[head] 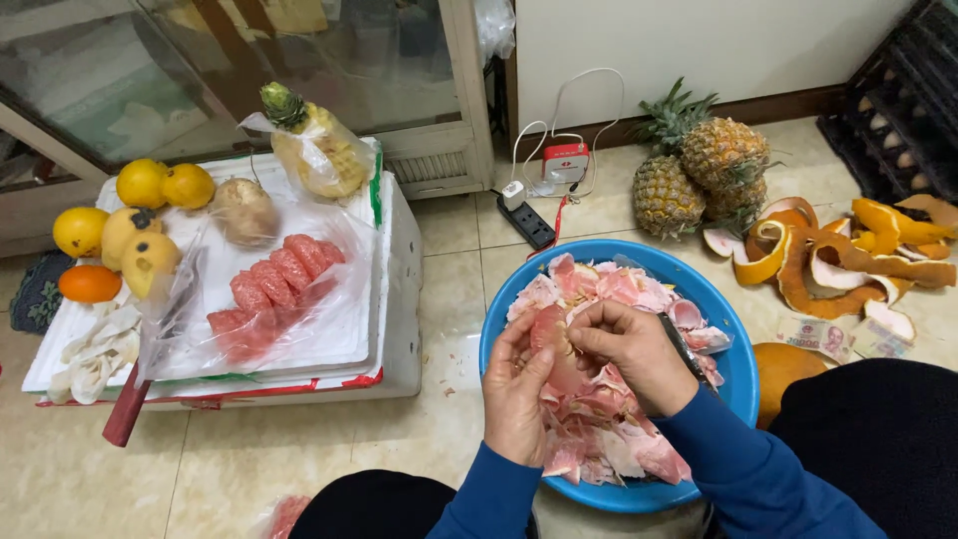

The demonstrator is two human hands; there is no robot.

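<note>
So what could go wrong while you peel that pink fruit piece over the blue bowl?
The right hand seems to hold a dark-handled knife while peeling the pink pomelo segment, close to the left hand; a slip might nick a finger. The round blue plastic bowl is heaped with pink peelings, so scraps could spill onto the tiled floor.

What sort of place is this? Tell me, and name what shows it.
Probably a home or small shop floor used for preparing fruit to sell. Both hands, left hand and right hand, peel a pink pomelo segment over a blue basin on tiled floor; peeled segments lie bagged on a foam box; pineapples wait nearby.
</note>
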